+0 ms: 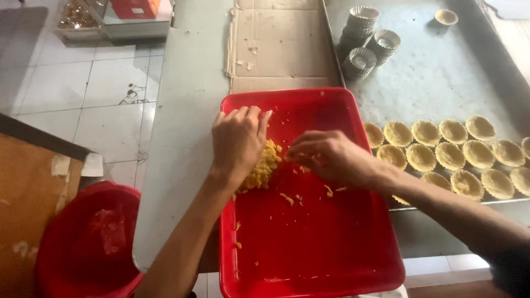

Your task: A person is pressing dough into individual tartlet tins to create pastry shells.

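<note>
I look down and see my left hand (238, 138) lying flat and open, fingers together, pressed against a small heap of yellow crumbs (264, 165). The heap sits in the upper middle of a big red tray (309, 243). My right hand (326, 157) is just beside the heap on the other side. Its fingertips (295, 150) are pinched together around a few crumbs, so it is nearly closed. More little yellow bits lie loose on the tray floor near both hands.

The red tray rests on a grey tabletop (187, 110). To the right is a flat metal sheet (441, 77). On it stand rows of small round tart shells (450, 157), pale yellow, close together. Further back on the sheet are stacks of empty metal tart cups (361, 36), and one single shell (446, 17) sits alone in the far corner.

Behind the tray lies a flat brown piece of cardboard (276, 44). At the top left I see a red box (135, 8) on a shelf, with a clear pack of brown things (77, 14) next to it. A red bucket (83, 243) stands on the floor at the lower left.
</note>
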